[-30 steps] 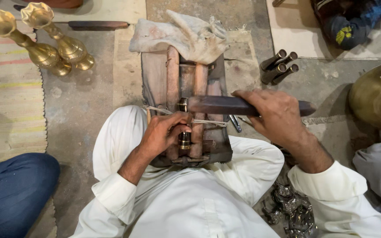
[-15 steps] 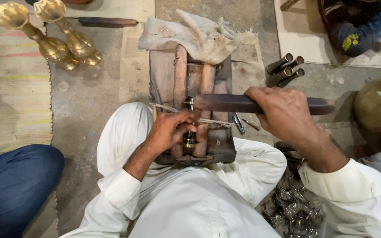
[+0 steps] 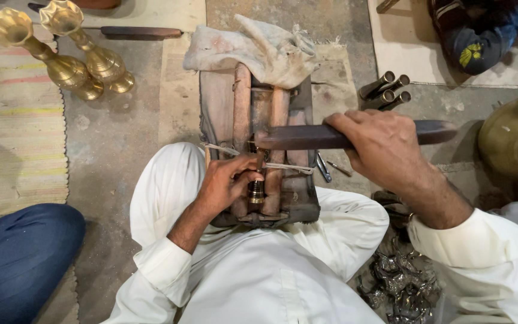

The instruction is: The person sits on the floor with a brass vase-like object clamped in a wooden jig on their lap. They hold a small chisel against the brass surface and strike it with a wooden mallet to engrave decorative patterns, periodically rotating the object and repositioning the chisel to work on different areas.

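I sit on the floor in white clothes with a worn wooden work block point(image 3: 220, 108) between my knees. My left hand point(image 3: 226, 183) grips a small dark and brass cylindrical piece point(image 3: 255, 191) held upright against the block. My right hand point(image 3: 385, 147) is closed around a long dark wooden bar point(image 3: 307, 137), lying crosswise over the block, its left end just above the small piece. A thin cord point(image 3: 283, 167) runs across the block under the bar.
A dirty rag point(image 3: 259, 51) drapes the block's far end. Two brass vases point(image 3: 79, 57) stand at far left beside a striped mat point(image 3: 13, 138). Several metal tubes point(image 3: 385, 90), a brass bowl point(image 3: 514, 135), dark metal parts point(image 3: 400, 279) and another person's blue-clad knee point(image 3: 19, 255) surround me.
The view has shifted slightly and my right hand has slid the bar a little along the block. My left hand stays on the small piece.
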The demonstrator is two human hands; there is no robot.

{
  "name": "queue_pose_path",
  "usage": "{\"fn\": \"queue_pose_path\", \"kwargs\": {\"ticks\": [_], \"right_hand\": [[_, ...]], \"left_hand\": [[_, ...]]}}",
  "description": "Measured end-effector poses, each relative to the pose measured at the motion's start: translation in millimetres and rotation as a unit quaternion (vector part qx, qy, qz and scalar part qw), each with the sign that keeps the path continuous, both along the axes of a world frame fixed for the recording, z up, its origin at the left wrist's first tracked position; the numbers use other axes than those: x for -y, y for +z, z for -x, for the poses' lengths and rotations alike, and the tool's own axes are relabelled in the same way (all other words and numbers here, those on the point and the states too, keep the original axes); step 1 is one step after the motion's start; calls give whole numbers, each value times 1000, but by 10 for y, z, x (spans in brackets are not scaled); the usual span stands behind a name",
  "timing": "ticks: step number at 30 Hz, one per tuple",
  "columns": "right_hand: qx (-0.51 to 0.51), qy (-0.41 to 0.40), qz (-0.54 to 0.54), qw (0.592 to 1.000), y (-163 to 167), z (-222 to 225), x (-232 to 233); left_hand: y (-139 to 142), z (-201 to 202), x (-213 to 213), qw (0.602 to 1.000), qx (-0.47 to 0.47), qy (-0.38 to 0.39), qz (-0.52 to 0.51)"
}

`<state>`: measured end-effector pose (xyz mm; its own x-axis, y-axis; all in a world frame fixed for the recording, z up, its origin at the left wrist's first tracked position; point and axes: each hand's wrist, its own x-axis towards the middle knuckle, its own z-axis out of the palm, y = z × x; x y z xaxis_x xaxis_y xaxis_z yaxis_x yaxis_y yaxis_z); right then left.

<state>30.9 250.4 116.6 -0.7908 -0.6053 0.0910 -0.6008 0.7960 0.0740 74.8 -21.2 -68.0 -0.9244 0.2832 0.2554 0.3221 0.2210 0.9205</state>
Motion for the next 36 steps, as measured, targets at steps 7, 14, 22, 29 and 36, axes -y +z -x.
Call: {"fn": "queue_pose_path", "kwargs": {"ticks": [7,14,22,29,36], "right_hand": [[49,-60,18,997,67,26,58],[60,-53,-106,991,-73,-1,-2],[286,-275,389,832,-1249,-170,-729],[429,-470,157,756,-2404,-1136,-926],[170,-314,420,834,-2126,-1310,-412]], "left_hand": [[14,32,6,999,39,-14,-14],[-109,-23,26,997,37,7,-60],[-326,-35,342,943,88,164,-275],[-373,127,709,931,227,237,-158],[-494,635,400,957,254,134,-46]]}}
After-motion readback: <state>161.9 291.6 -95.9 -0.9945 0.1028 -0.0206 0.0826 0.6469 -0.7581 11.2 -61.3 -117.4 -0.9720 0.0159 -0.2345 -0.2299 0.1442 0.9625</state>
